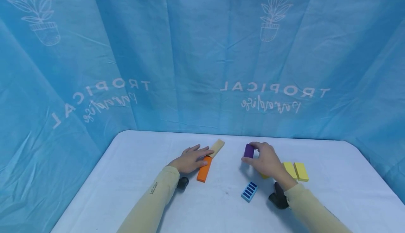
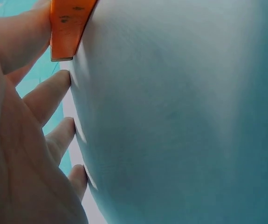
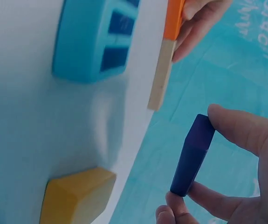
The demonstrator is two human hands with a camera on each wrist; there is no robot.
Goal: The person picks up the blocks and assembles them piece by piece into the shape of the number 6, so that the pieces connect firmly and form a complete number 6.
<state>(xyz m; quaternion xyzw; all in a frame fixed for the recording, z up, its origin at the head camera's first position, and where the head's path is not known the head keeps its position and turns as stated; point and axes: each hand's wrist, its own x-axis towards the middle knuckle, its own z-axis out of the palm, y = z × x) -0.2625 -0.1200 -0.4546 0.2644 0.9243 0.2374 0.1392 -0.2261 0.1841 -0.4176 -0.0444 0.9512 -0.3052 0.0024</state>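
Observation:
My right hand (image 1: 267, 159) pinches a purple block (image 1: 249, 151) by its two ends, between thumb and fingers. In the right wrist view the purple block (image 3: 189, 156) appears held off the table. My left hand (image 1: 190, 161) lies low with fingers spread and fairly straight. It touches an orange block (image 1: 204, 170) where that meets a plain wooden block (image 1: 217, 147). Those two blocks lie end to end at a slight angle. In the left wrist view, the thumb and index finger are beside the orange block (image 2: 67, 32), while the other fingertips touch the white surface.
A light blue block with dark slots (image 1: 249, 191) lies nearer me. Two yellow blocks (image 1: 301, 171) sit right of my right hand; another yellow block (image 1: 264, 176) is partly hidden beneath it. A blue curtain (image 1: 196, 57) hangs behind the white table (image 1: 126, 190).

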